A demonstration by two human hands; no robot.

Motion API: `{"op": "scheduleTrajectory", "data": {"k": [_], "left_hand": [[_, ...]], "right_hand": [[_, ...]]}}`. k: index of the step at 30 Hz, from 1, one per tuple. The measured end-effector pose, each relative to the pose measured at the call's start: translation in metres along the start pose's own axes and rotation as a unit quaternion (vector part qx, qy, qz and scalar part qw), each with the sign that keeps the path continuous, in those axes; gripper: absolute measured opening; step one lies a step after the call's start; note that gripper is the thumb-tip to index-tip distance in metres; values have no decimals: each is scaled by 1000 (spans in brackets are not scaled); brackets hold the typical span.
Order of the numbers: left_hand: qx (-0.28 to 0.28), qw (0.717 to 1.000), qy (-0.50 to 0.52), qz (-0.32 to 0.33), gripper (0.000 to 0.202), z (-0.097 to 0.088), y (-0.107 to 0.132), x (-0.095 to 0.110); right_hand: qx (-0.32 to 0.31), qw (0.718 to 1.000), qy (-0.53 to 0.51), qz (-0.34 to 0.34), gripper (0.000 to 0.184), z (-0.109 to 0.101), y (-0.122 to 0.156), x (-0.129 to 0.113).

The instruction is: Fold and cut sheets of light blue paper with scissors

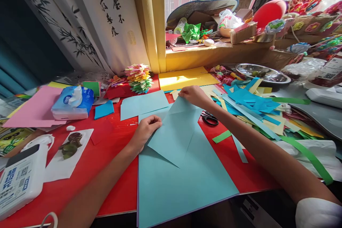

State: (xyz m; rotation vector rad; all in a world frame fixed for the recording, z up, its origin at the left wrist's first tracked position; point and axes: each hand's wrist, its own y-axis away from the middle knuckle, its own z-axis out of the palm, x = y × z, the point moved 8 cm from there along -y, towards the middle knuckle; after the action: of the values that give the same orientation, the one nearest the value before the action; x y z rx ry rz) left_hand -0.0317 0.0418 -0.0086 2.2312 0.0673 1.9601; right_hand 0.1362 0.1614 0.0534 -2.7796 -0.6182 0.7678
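A light blue sheet of paper (173,137) is raised at a slant between my two hands. My left hand (148,130) pinches its left edge between thumb and fingers. At its upper corner, my right hand (194,96) grips the paper with closed fingers. Under it lies a larger stack of light blue paper (187,192), reaching over the table's front edge. Another light blue piece (144,103) lies flat just beyond my left hand. Black-handled scissors (210,118) rest right of the held sheet, their blades partly hidden.
On the red table (117,171), a tissue pack (72,102) and a white device (22,178) stand left. A folded-paper stack (139,78) stands at the back near yellow paper (187,77). Paper strips (251,101) heap up at right, before a metal bowl (263,73).
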Motion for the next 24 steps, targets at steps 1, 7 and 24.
{"op": "scheduleTrajectory", "data": {"k": [1,7,24], "left_hand": [[1,1000,2,0,15,0,0,0],[5,1000,7,-3,15,-1,1,1],[66,993,-61,74,10,-7,3,12]], "right_hand": [[2,1000,2,-1,27,0,0,-1],[6,1000,17,0,28,0,-1,1],[105,988,-31,112,32,-32,3,108]]}}
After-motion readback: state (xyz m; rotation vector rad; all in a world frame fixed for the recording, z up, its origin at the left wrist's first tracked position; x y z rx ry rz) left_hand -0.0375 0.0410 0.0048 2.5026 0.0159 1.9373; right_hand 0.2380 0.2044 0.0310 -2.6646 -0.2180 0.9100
